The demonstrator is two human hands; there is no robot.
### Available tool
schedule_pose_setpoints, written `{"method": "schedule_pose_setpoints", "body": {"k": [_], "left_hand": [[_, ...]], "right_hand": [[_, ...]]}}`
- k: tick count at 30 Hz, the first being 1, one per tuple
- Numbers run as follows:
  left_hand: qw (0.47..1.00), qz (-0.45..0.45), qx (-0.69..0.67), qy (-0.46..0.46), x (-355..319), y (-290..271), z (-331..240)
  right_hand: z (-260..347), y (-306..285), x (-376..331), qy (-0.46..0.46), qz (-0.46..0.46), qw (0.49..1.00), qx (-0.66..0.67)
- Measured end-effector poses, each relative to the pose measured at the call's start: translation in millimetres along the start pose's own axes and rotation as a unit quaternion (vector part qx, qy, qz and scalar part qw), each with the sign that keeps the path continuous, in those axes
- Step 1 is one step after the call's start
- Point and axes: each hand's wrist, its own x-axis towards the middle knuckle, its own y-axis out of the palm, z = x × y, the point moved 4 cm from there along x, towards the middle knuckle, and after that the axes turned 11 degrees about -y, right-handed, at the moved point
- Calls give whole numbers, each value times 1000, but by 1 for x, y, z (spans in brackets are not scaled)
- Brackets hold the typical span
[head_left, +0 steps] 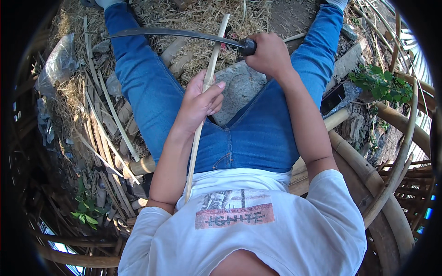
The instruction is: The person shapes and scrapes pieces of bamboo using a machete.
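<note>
My left hand (201,100) is closed around a long pale strip of split bamboo (196,145), thumb laid along it. The strip slants from my shirt up past my knees, its far end beyond the blade. In my right hand (270,54) is the dark handle of a machete (177,31), my fingers wrapped round it. Its long, slightly curved blade points left over my left lower leg and crosses the strip near the strip's far end. Whether the edge touches the strip I cannot tell.
Between my legs lies a grey stone (237,87), with pale shavings (198,16) beyond it. Several bamboo strips (108,124) and a clear plastic bag (62,57) lie at left. On the right are a dark phone-like object (333,98), a leafy plant (380,83) and bent bamboo poles (398,152).
</note>
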Motion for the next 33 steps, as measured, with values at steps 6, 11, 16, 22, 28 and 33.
{"method": "schedule_pose_setpoints", "body": {"k": [6, 11, 16, 22, 28, 33], "left_hand": [[1000, 5, -3, -5, -1, 2, 1], [1000, 7, -1, -8, 0, -2, 0], [1000, 1, -9, -12, -1, -2, 2], [1000, -7, 11, -6, 3, -5, 2], [1000, 5, 10, -4, 4, -3, 4], [1000, -1, 14, -13, 4, -4, 5]], "right_hand": [[-14, 1, -2, -9, -23, 1000, 6], [-3, 5, -1, -62, 4, 998, 13], [12, 6, -5, -130, 10, 991, 14], [6, 11, -2, -45, 39, 998, 20], [-19, 12, 2, 34, 30, 999, 27], [-14, 8, 1, 9, 43, 999, -15]]}}
